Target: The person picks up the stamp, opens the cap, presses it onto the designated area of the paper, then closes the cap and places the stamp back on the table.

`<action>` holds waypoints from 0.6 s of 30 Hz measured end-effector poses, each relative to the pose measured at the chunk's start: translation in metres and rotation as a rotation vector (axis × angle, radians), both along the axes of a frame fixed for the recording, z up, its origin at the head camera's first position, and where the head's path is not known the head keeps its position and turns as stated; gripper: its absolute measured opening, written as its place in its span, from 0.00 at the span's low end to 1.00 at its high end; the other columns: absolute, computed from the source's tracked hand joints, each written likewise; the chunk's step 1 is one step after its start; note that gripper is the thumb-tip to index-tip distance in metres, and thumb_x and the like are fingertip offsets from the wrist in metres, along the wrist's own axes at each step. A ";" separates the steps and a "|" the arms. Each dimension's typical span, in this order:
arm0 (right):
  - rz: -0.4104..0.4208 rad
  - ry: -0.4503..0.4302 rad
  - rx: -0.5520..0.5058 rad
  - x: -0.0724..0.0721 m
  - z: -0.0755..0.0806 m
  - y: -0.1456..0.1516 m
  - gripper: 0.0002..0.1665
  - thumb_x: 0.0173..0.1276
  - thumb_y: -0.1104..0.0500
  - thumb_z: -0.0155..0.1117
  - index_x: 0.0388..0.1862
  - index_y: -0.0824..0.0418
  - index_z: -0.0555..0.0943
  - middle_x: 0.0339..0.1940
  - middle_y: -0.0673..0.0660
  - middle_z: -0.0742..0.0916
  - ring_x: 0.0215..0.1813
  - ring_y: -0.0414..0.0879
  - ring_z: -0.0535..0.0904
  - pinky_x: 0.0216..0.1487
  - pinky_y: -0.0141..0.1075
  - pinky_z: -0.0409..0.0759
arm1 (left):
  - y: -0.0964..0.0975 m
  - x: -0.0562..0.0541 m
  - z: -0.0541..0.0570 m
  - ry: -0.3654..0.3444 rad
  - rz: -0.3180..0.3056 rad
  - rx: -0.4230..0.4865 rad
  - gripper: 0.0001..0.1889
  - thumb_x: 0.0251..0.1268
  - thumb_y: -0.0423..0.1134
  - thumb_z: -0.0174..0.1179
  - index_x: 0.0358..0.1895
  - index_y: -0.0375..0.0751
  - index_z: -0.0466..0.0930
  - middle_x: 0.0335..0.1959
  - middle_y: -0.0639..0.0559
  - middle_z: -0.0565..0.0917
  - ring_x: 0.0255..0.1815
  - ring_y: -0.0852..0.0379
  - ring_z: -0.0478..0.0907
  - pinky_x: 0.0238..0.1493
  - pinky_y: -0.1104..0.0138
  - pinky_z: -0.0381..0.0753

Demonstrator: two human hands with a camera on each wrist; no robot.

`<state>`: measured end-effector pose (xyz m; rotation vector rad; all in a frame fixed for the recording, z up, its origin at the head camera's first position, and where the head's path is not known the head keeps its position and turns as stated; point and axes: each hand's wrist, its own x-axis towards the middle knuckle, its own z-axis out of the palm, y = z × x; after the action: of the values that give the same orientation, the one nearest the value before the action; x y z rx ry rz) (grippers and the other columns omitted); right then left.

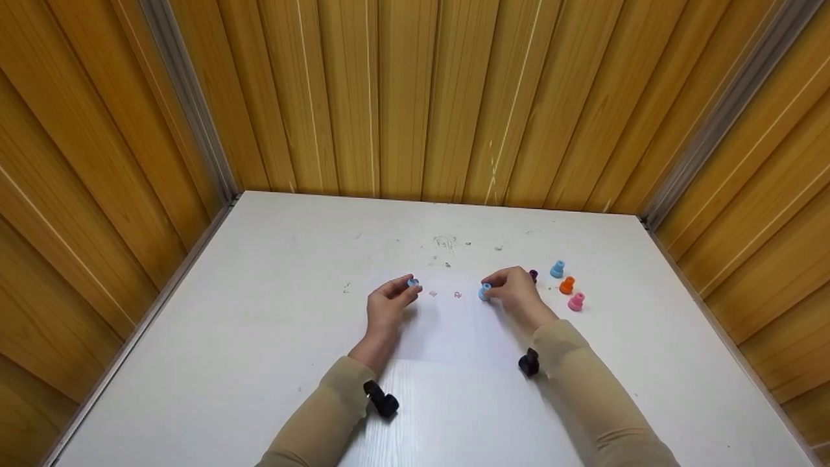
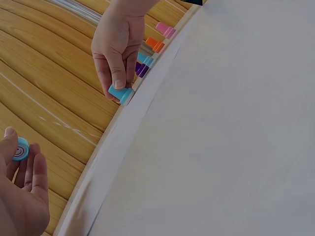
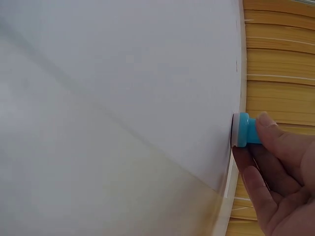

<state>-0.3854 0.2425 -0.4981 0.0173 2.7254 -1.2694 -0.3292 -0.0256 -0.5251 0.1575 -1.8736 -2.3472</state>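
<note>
My left hand (image 1: 387, 310) is raised over the left edge of a white paper sheet (image 1: 454, 337). Between thumb and fingers it pinches a small round blue cap (image 2: 21, 149), whose smiley face shows in the left wrist view. On the other side my right hand (image 1: 515, 293) grips a light blue toy stamp (image 1: 484, 293) by its handle. This stamp's pale base (image 3: 235, 130) faces down, right at the paper near its right side. Two small red prints, a left one (image 1: 433, 294) and a right one (image 1: 458, 295), lie on the sheet between the hands.
To the right of my right hand stand more stamps: a blue one (image 1: 557, 269), an orange one (image 1: 567, 285) and a pink one (image 1: 576, 301). A purple stamp (image 1: 533, 275) is partly hidden behind that hand. Wood-patterned walls (image 1: 402, 97) enclose the white table (image 1: 259, 292).
</note>
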 end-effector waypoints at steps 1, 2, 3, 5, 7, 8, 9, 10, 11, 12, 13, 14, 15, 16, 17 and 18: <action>-0.001 -0.003 0.000 0.001 0.000 -0.001 0.15 0.62 0.67 0.75 0.48 0.61 0.89 0.51 0.61 0.90 0.54 0.52 0.82 0.65 0.45 0.82 | 0.000 0.000 0.000 -0.002 0.000 -0.001 0.19 0.65 0.29 0.70 0.58 0.26 0.83 0.51 0.38 0.88 0.47 0.53 0.90 0.53 0.62 0.90; 0.003 -0.004 0.008 0.001 0.000 -0.001 0.15 0.62 0.67 0.75 0.49 0.61 0.89 0.50 0.61 0.90 0.53 0.52 0.83 0.65 0.45 0.83 | 0.001 0.000 0.000 -0.004 -0.001 -0.004 0.19 0.65 0.29 0.70 0.58 0.26 0.83 0.51 0.38 0.88 0.47 0.54 0.90 0.53 0.62 0.90; 0.002 -0.006 0.014 0.001 0.000 -0.001 0.15 0.62 0.68 0.75 0.49 0.61 0.89 0.50 0.60 0.90 0.53 0.52 0.83 0.64 0.45 0.83 | 0.001 0.000 0.000 -0.006 -0.002 -0.008 0.19 0.65 0.29 0.69 0.58 0.26 0.83 0.51 0.38 0.88 0.47 0.54 0.90 0.52 0.63 0.90; 0.007 -0.002 0.031 0.002 0.000 -0.003 0.15 0.62 0.69 0.75 0.48 0.61 0.89 0.49 0.60 0.90 0.52 0.52 0.83 0.63 0.45 0.85 | 0.001 0.000 0.001 -0.011 -0.005 -0.010 0.19 0.65 0.29 0.69 0.58 0.27 0.83 0.51 0.39 0.88 0.47 0.54 0.90 0.52 0.64 0.90; 0.007 0.002 0.044 0.002 0.000 -0.004 0.15 0.61 0.69 0.75 0.48 0.61 0.89 0.48 0.60 0.89 0.51 0.51 0.83 0.62 0.44 0.85 | 0.000 0.001 0.001 -0.012 -0.006 -0.011 0.19 0.65 0.29 0.69 0.58 0.27 0.83 0.51 0.39 0.88 0.47 0.55 0.89 0.51 0.65 0.90; 0.015 0.018 0.053 0.001 0.000 -0.004 0.15 0.61 0.70 0.75 0.48 0.62 0.88 0.48 0.61 0.89 0.50 0.52 0.84 0.62 0.44 0.86 | 0.000 0.000 0.001 -0.007 -0.005 -0.012 0.19 0.65 0.28 0.69 0.58 0.26 0.82 0.51 0.39 0.88 0.47 0.55 0.90 0.50 0.65 0.90; 0.016 0.025 0.054 0.001 0.000 -0.005 0.15 0.61 0.70 0.75 0.48 0.62 0.88 0.47 0.61 0.89 0.50 0.52 0.84 0.61 0.44 0.86 | 0.000 0.000 0.001 -0.004 -0.004 -0.012 0.19 0.65 0.28 0.69 0.58 0.25 0.82 0.51 0.38 0.88 0.46 0.55 0.90 0.50 0.65 0.90; 0.018 0.030 0.053 0.001 0.000 -0.005 0.15 0.61 0.70 0.75 0.47 0.62 0.88 0.47 0.61 0.89 0.50 0.52 0.84 0.61 0.44 0.86 | 0.000 0.000 0.001 0.001 -0.002 -0.008 0.19 0.64 0.28 0.69 0.58 0.25 0.82 0.50 0.38 0.89 0.46 0.55 0.90 0.50 0.66 0.90; 0.018 0.035 0.050 0.001 0.000 -0.006 0.15 0.60 0.71 0.75 0.47 0.62 0.88 0.47 0.61 0.89 0.50 0.52 0.84 0.61 0.44 0.86 | 0.000 -0.001 0.001 0.004 -0.001 -0.004 0.19 0.64 0.28 0.69 0.58 0.24 0.82 0.50 0.38 0.89 0.46 0.55 0.90 0.49 0.66 0.90; 0.016 0.033 0.046 0.002 0.000 -0.006 0.16 0.60 0.71 0.75 0.47 0.62 0.88 0.47 0.61 0.89 0.50 0.52 0.84 0.61 0.44 0.86 | 0.000 -0.001 0.001 0.005 -0.001 0.000 0.20 0.64 0.27 0.69 0.58 0.24 0.82 0.50 0.38 0.89 0.45 0.56 0.90 0.49 0.67 0.90; 0.016 0.040 0.046 0.002 -0.001 -0.006 0.16 0.60 0.70 0.75 0.47 0.63 0.88 0.47 0.61 0.90 0.50 0.52 0.84 0.61 0.44 0.86 | 0.000 -0.001 0.001 0.007 -0.001 0.006 0.20 0.64 0.27 0.69 0.58 0.24 0.82 0.50 0.38 0.89 0.45 0.56 0.90 0.48 0.67 0.90; 0.014 0.042 0.044 0.002 -0.001 -0.006 0.16 0.60 0.70 0.76 0.47 0.63 0.88 0.47 0.61 0.90 0.50 0.52 0.84 0.61 0.44 0.86 | 0.000 -0.001 0.000 0.012 -0.001 0.009 0.20 0.64 0.27 0.70 0.58 0.23 0.81 0.50 0.38 0.89 0.45 0.56 0.90 0.48 0.68 0.90; 0.008 0.038 0.040 0.002 -0.002 -0.006 0.16 0.59 0.70 0.76 0.47 0.62 0.88 0.47 0.60 0.90 0.50 0.51 0.84 0.61 0.43 0.86 | 0.000 -0.001 0.000 0.014 -0.002 0.013 0.20 0.63 0.27 0.70 0.57 0.23 0.81 0.50 0.38 0.89 0.44 0.57 0.90 0.47 0.68 0.90; 0.010 0.038 0.040 0.003 -0.002 -0.005 0.16 0.59 0.70 0.76 0.47 0.62 0.88 0.47 0.60 0.90 0.50 0.51 0.84 0.61 0.43 0.86 | 0.000 -0.001 -0.001 0.016 -0.002 0.016 0.20 0.63 0.27 0.70 0.57 0.23 0.81 0.50 0.38 0.89 0.44 0.57 0.90 0.47 0.69 0.90; 0.014 0.043 0.043 0.003 -0.002 -0.005 0.16 0.59 0.69 0.77 0.47 0.63 0.88 0.47 0.60 0.90 0.50 0.51 0.84 0.60 0.43 0.86 | 0.000 -0.001 -0.001 0.018 -0.003 0.016 0.20 0.63 0.27 0.70 0.57 0.23 0.82 0.50 0.37 0.89 0.44 0.57 0.90 0.46 0.69 0.90; 0.012 0.041 0.042 0.003 -0.003 -0.005 0.16 0.59 0.69 0.77 0.47 0.63 0.88 0.47 0.60 0.90 0.50 0.51 0.84 0.60 0.43 0.86 | 0.000 -0.001 -0.002 0.019 -0.003 0.012 0.20 0.63 0.27 0.70 0.57 0.23 0.82 0.50 0.37 0.89 0.44 0.57 0.90 0.46 0.69 0.90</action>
<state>-0.3823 0.2377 -0.5007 -0.0216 2.7822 -1.2223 -0.3306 -0.0260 -0.5272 0.1329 -1.8533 -2.3534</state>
